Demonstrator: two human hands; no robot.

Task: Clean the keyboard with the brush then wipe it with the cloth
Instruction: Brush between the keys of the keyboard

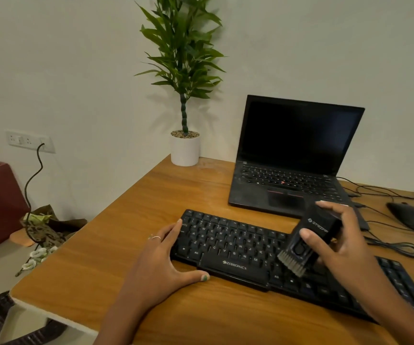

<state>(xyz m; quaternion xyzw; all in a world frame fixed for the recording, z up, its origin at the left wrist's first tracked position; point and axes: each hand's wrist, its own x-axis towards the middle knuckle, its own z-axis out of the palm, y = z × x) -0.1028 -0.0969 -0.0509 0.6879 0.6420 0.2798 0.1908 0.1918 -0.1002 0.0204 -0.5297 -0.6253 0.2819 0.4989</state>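
Two hands at work: my left hand [166,257] spread flat, bracing keyboard [238,252] left end on desk [126,232]; my right hand [335,242] grips brush [310,237], bristles touching keys.

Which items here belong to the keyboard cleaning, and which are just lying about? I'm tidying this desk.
In use:
black Zebronics keyboard
black block-shaped brush with grey bristles, held in the right hand
left hand, steadying the keyboard

Lying about:
open black laptop
black mouse
green plant in white pot
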